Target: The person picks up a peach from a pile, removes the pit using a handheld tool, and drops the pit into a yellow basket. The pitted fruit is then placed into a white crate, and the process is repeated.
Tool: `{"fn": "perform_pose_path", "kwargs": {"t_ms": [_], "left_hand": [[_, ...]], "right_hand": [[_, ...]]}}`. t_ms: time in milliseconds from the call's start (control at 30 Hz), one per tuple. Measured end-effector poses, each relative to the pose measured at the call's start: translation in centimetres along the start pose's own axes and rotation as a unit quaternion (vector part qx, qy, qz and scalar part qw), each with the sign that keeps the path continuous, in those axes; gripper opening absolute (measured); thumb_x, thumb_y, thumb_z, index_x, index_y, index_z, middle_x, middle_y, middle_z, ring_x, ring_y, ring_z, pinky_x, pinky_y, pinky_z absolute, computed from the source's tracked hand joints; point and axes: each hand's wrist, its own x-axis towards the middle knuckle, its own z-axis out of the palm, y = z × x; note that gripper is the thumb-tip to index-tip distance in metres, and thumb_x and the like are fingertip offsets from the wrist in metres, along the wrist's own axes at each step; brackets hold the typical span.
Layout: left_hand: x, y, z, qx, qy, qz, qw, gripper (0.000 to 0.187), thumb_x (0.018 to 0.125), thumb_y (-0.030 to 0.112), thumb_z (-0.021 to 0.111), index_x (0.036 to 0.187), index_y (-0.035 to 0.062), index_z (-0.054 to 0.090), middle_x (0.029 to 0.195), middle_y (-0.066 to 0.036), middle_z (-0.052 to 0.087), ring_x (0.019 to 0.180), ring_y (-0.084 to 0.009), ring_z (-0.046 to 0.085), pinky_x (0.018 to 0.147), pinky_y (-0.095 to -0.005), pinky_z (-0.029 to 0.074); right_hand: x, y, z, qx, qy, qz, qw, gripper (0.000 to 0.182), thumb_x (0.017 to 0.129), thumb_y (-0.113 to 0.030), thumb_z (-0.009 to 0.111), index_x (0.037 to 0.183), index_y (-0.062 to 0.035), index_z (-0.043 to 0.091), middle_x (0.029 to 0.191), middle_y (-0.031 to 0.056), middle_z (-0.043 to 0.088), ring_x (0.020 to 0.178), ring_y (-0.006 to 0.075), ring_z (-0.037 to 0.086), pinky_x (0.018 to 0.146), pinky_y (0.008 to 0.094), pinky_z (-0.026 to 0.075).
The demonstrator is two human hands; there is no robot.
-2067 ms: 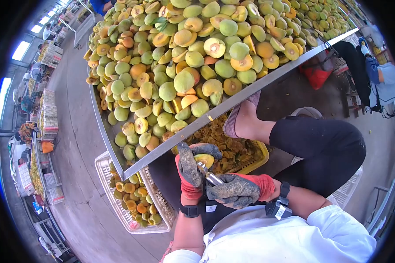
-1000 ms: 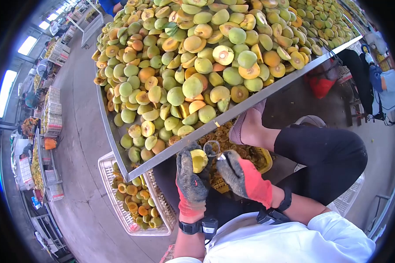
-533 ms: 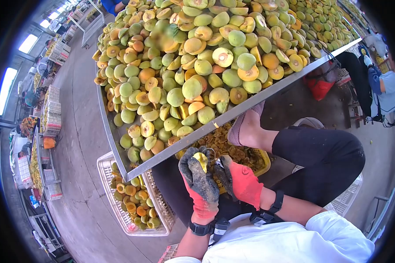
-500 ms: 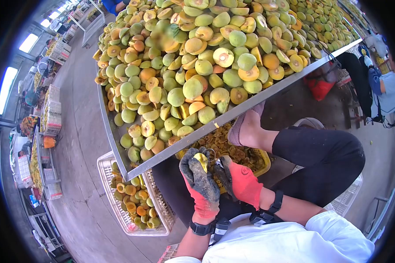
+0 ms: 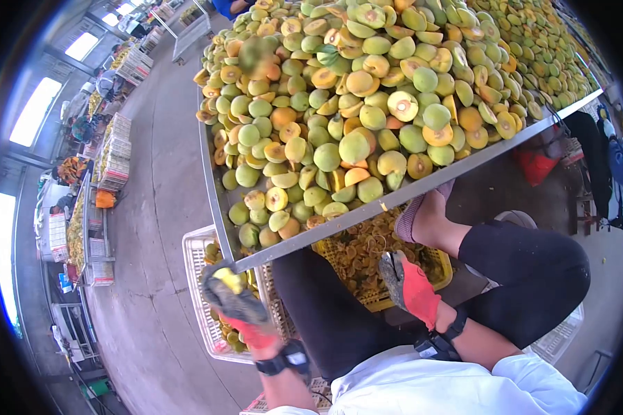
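Observation:
My left hand (image 5: 237, 301), in a dark-palmed red glove, is over the white crate (image 5: 195, 294) and blurred by motion. Its fingers are closed round a yellow peach half (image 5: 228, 280). Peach halves (image 5: 232, 339) lie in that crate. My right hand (image 5: 412, 287), gloved alike, is in front of the yellow crate (image 5: 381, 303). It grips a small pitting tool whose thin wire loop (image 5: 378, 243) sticks up past the fingers; most of the handle is hidden. Brownish scraps (image 5: 356, 259) fill the yellow crate.
A metal-edged table (image 5: 311, 234) heaped with cut peaches (image 5: 353, 149) spans the space ahead. My legs (image 5: 526, 270) are on both sides of the yellow crate. Stacked crates (image 5: 114, 162) and other people line the left; another person (image 5: 616, 152) is at the right.
My left hand has moved left and down, away from my right hand, carrying the peach half to the white crate. My right hand still holds the pitting tool. The view has shifted.

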Motion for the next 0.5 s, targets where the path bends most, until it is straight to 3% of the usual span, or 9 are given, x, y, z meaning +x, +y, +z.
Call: {"fn": "perform_pose_path", "kwargs": {"t_ms": [67, 133, 200, 267, 300, 333, 367, 400, 500], "left_hand": [[3.5, -2.1, -4.8, 0.210, 0.041, 0.070, 0.974, 0.039, 0.098, 0.033, 0.048, 0.124, 0.0033, 0.049, 0.113, -0.010, 0.056, 0.102, -0.0194, 0.055, 0.093, -0.0316, 0.044], [8.5, -6.5, -11.7, 0.348, 0.030, -0.015, 0.937, 0.043, 0.097, 0.032, 0.048, 0.128, 0.0025, 0.048, 0.126, -0.013, 0.051, 0.114, -0.0225, 0.049, 0.098, -0.0342, 0.041], [8.9, -5.1, -7.7, 0.405, 0.026, 0.022, 0.914, 0.046, 0.093, 0.036, 0.053, 0.128, 0.0061, 0.050, 0.133, -0.017, 0.045, 0.123, -0.0293, 0.042, 0.105, -0.0398, 0.032], [8.5, -4.6, -3.2, 0.441, 0.028, 0.065, 0.895, 0.050, 0.089, 0.041, 0.059, 0.127, 0.0097, 0.052, 0.140, -0.022, 0.039, 0.132, -0.0361, 0.034, 0.111, -0.0454, 0.023], [8.6, -4.8, -0.7, 0.564, -0.067, 0.116, 0.815, 0.054, 0.086, 0.046, 0.060, 0.126, 0.0103, 0.054, 0.143, -0.022, 0.035, 0.135, -0.0375, 0.029, 0.112, -0.0474, 0.020], [8.9, -5.2, 1.9, 0.669, -0.152, 0.169, 0.708, 0.059, 0.082, 0.051, 0.061, 0.125, 0.0110, 0.055, 0.146, -0.021, 0.031, 0.138, -0.0389, 0.023, 0.114, -0.0493, 0.016], [9.1, -6.3, 3.9, 0.667, -0.175, 0.160, 0.707, 0.062, 0.080, 0.054, 0.062, 0.124, 0.0118, 0.056, 0.148, -0.020, 0.029, 0.139, -0.0386, 0.021, 0.114, -0.0511, 0.014], [9.2, -7.3, 5.6, 0.667, -0.201, 0.152, 0.702, 0.064, 0.077, 0.057, 0.062, 0.124, 0.0125, 0.057, 0.149, -0.018, 0.027, 0.140, -0.0383, 0.019, 0.114, -0.0530, 0.011], [9.0, -7.8, 8.9, 0.691, -0.243, 0.104, 0.673, 0.058, 0.076, 0.050, 0.067, 0.121, 0.0149, 0.058, 0.150, -0.015, 0.026, 0.141, -0.0367, 0.015, 0.114, -0.0548, 0.008]], "right_hand": [[-1.1, -0.6, 1.7, 0.370, 0.056, 0.178, 0.910, 0.026, 0.095, -0.032, 0.054, 0.099, -0.0083, 0.065, 0.092, 0.0011, 0.066, 0.089, 0.0122, 0.062, 0.078, 0.0232, 0.051], [1.6, 0.1, -3.2, 0.428, -0.007, 0.234, 0.873, 0.023, 0.095, -0.028, 0.056, 0.102, -0.0074, 0.064, 0.097, 0.0029, 0.066, 0.095, 0.0141, 0.062, 0.084, 0.0242, 0.051], [1.1, 0.3, -2.5, 0.084, -0.017, 0.044, 0.995, 0.023, 0.095, -0.026, 0.055, 0.103, -0.0058, 0.063, 0.100, 0.0053, 0.066, 0.097, 0.0156, 0.061, 0.086, 0.0258, 0.052], [0.0, 0.5, -1.4, 0.135, -0.022, 0.050, 0.989, 0.026, 0.097, -0.028, 0.049, 0.105, -0.0054, 0.060, 0.101, 0.0058, 0.064, 0.096, 0.0168, 0.060, 0.086, 0.0276, 0.051], [0.0, 0.3, -1.1, 0.191, -0.024, 0.057, 0.980, 0.029, 0.100, -0.030, 0.044, 0.107, -0.0050, 0.057, 0.102, 0.0063, 0.062, 0.095, 0.0180, 0.059, 0.087, 0.0295, 0.050], [0.9, 0.5, -2.9, -0.058, -0.105, -0.006, 0.993, 0.034, 0.101, -0.035, 0.039, 0.108, -0.0061, 0.055, 0.107, 0.0060, 0.060, 0.099, 0.0188, 0.057, 0.090, 0.0317, 0.048], [0.1, 0.8, -1.8, -0.213, -0.065, -0.064, 0.973, 0.035, 0.101, -0.037, 0.037, 0.107, -0.0074, 0.054, 0.110, 0.0064, 0.061, 0.104, 0.0200, 0.055, 0.093, 0.0326, 0.045], [1.2, 0.8, -2.6, -0.060, -0.021, -0.008, 0.998, 0.033, 0.101, -0.036, 0.037, 0.108, -0.0092, 0.054, 0.113, 0.0058, 0.060, 0.105, 0.0214, 0.055, 0.093, 0.0328, 0.045], [3.2, -3.2, 1.7, -0.133, 0.003, -0.124, 0.983, 0.029, 0.101, -0.031, 0.036, 0.113, -0.0115, 0.054, 0.111, 0.0035, 0.060, 0.099, 0.0183, 0.055, 0.088, 0.0295, 0.046]]}}
